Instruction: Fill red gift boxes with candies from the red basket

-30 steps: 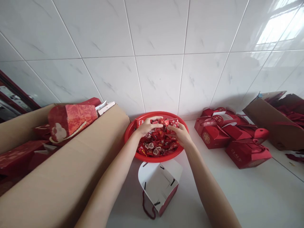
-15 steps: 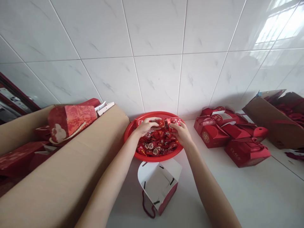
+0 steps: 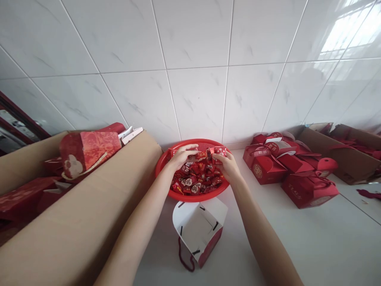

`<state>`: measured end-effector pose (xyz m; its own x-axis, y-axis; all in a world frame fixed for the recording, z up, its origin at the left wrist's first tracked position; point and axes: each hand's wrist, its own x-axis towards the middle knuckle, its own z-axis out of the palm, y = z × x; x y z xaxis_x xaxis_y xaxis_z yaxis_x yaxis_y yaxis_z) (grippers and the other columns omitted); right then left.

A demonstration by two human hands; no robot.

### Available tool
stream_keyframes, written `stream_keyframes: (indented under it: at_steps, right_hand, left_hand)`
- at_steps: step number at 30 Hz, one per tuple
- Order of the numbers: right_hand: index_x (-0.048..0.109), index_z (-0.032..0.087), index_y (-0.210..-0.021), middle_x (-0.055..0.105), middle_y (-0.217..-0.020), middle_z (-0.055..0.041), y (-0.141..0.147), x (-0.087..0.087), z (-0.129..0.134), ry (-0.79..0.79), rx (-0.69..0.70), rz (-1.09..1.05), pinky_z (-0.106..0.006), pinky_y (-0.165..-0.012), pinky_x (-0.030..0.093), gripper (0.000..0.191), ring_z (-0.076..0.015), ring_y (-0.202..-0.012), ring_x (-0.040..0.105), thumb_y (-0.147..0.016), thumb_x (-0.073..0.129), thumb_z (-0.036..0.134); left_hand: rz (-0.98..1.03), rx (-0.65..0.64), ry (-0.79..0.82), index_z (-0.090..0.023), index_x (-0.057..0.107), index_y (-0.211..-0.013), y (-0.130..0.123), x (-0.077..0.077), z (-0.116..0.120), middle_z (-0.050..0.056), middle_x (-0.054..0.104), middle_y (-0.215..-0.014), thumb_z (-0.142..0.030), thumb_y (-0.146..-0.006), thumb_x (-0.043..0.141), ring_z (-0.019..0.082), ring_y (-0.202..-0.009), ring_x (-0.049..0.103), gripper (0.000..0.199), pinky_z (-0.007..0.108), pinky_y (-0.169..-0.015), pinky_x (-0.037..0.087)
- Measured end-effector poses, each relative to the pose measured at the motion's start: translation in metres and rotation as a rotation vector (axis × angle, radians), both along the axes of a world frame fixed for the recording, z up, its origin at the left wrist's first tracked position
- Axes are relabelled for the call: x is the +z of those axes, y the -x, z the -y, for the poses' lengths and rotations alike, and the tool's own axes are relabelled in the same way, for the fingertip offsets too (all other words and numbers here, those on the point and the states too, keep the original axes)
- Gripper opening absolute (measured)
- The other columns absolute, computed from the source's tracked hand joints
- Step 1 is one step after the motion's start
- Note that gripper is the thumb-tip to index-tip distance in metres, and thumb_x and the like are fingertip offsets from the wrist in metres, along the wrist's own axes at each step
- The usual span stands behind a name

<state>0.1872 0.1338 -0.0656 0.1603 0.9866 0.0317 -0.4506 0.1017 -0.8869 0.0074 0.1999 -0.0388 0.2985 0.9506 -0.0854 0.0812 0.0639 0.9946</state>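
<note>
A red plastic basket (image 3: 162,169) of red-wrapped candies (image 3: 195,184) stands against the wall. Above its left part, my left hand (image 3: 181,156) has its fingers stretched apart with nothing gripped. My right hand (image 3: 228,165) pinches red candy packets (image 3: 219,151) over the basket's right side. Another red candy (image 3: 202,155) shows between the two hands; whether it is held or lies on the pile I cannot tell. In front of the basket, between my forearms, an open gift box (image 3: 196,230) with a white inside and a dark red cord handle sits on the table.
To the left, a large cardboard carton (image 3: 127,174) holds red gift boxes (image 3: 98,147). Several folded red boxes (image 3: 269,169) cluster on the white table (image 3: 300,242) to the right. Another cardboard carton (image 3: 336,155) with red items lies beyond them, before the tiled wall (image 3: 196,103).
The fingers of my left hand have opened away from the red candy between my hands. My right hand stays almost in place. The far-right carton has shifted and turned.
</note>
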Motion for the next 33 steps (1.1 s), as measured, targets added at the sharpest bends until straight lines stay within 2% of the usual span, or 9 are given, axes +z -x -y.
stream_keyframes:
  at_steps: [6, 10, 13, 17, 19, 22, 25, 30, 33]
  right_hand:
    - [0.062, 0.02, -0.078, 0.068, -0.074, 0.0013, 0.0, 0.001, 0.001, 0.018, -0.008, -0.008, -0.027, -0.055, 0.052, 0.031, -0.0171, -0.067, 0.064, -0.056, 0.08, 0.031]
    - [0.062, 0.02, -0.077, 0.067, -0.073, 0.0017, 0.0, 0.001, 0.001, 0.017, -0.016, 0.0, -0.026, -0.053, 0.05, 0.029, -0.0156, -0.064, 0.062, -0.056, 0.08, 0.03]
    - [0.063, 0.02, -0.076, 0.067, -0.07, 0.0021, 0.0, 0.001, 0.001, 0.014, -0.02, -0.01, -0.027, -0.054, 0.051, 0.029, -0.0157, -0.063, 0.062, -0.055, 0.08, 0.03]
    - [0.064, 0.02, -0.076, 0.068, -0.071, 0.0012, 0.0, 0.0, -0.001, 0.017, -0.012, -0.025, -0.028, -0.055, 0.054, 0.028, -0.0168, -0.065, 0.064, -0.055, 0.08, 0.03]
    - [0.064, 0.02, -0.074, 0.067, -0.069, 0.0014, 0.001, 0.0, -0.001, 0.026, -0.015, -0.03, -0.027, -0.052, 0.052, 0.027, -0.016, -0.062, 0.062, -0.054, 0.08, 0.03]
    - [0.063, 0.019, -0.073, 0.066, -0.067, 0.0015, 0.001, 0.0, -0.001, 0.029, -0.017, -0.033, -0.025, -0.048, 0.05, 0.026, -0.0147, -0.059, 0.061, -0.054, 0.079, 0.028]
    - [0.064, 0.019, -0.073, 0.067, -0.069, 0.0011, 0.001, 0.001, -0.001, 0.023, -0.013, -0.032, -0.025, -0.048, 0.051, 0.025, -0.015, -0.059, 0.061, -0.055, 0.078, 0.029]
    - [0.063, 0.019, -0.071, 0.065, -0.064, 0.0026, 0.002, 0.002, 0.0, 0.032, -0.024, -0.038, -0.024, -0.047, 0.049, 0.024, -0.0134, -0.057, 0.059, -0.054, 0.077, 0.028]
    - [0.063, 0.019, -0.071, 0.065, -0.064, 0.0025, 0.003, 0.001, -0.001, 0.026, -0.029, -0.039, -0.024, -0.049, 0.049, 0.023, -0.0135, -0.057, 0.059, -0.054, 0.076, 0.027]
  left_hand:
    - [-0.136, 0.074, -0.134, -0.018, 0.071, -0.114, 0.002, -0.008, -0.005, 0.012, 0.065, -0.134, -0.027, -0.072, 0.078, 0.029, -0.127, 0.059, 0.043, 0.037, -0.104, 0.049]
    - [-0.432, 0.171, -0.293, -0.02, 0.067, -0.122, 0.004, -0.011, -0.01, 0.01, 0.066, -0.134, -0.038, -0.085, 0.064, 0.026, -0.123, 0.061, 0.042, 0.033, -0.1, 0.049]
    - [-0.589, 0.206, -0.325, -0.02, 0.071, -0.113, 0.012, -0.011, -0.013, 0.009, 0.073, -0.119, -0.031, -0.087, 0.056, 0.024, -0.11, 0.067, 0.032, 0.031, -0.093, 0.05]
    - [-0.803, 0.132, -0.282, -0.022, 0.072, -0.075, 0.031, -0.012, -0.009, 0.007, 0.076, -0.08, -0.025, -0.069, 0.069, 0.027, -0.088, 0.07, 0.007, 0.031, -0.08, 0.05]
    - [-0.903, 0.056, -0.237, -0.022, 0.067, -0.062, 0.038, -0.014, -0.003, 0.007, 0.073, -0.07, -0.027, -0.058, 0.078, 0.03, -0.082, 0.07, 0.012, 0.032, -0.075, 0.049]
    - [-0.995, -0.044, -0.186, -0.022, 0.065, -0.061, 0.041, -0.018, 0.003, 0.01, 0.074, -0.078, -0.032, -0.047, 0.085, 0.033, -0.085, 0.069, 0.027, 0.033, -0.074, 0.048]
    - [-1.038, -0.102, -0.142, -0.021, 0.062, -0.061, 0.035, -0.021, 0.001, 0.013, 0.075, -0.085, -0.039, -0.045, 0.085, 0.036, -0.09, 0.069, 0.032, 0.036, -0.077, 0.049]
    - [-1.043, -0.129, -0.069, -0.021, 0.055, -0.054, 0.02, -0.023, -0.011, 0.015, 0.074, -0.082, -0.039, -0.039, 0.088, 0.043, -0.101, 0.066, 0.04, 0.042, -0.086, 0.047]
    - [-1.01, -0.145, -0.029, -0.021, 0.056, -0.05, 0.013, -0.023, -0.015, 0.013, 0.071, -0.074, -0.037, -0.04, 0.088, 0.043, -0.096, 0.066, 0.038, 0.042, -0.084, 0.047]
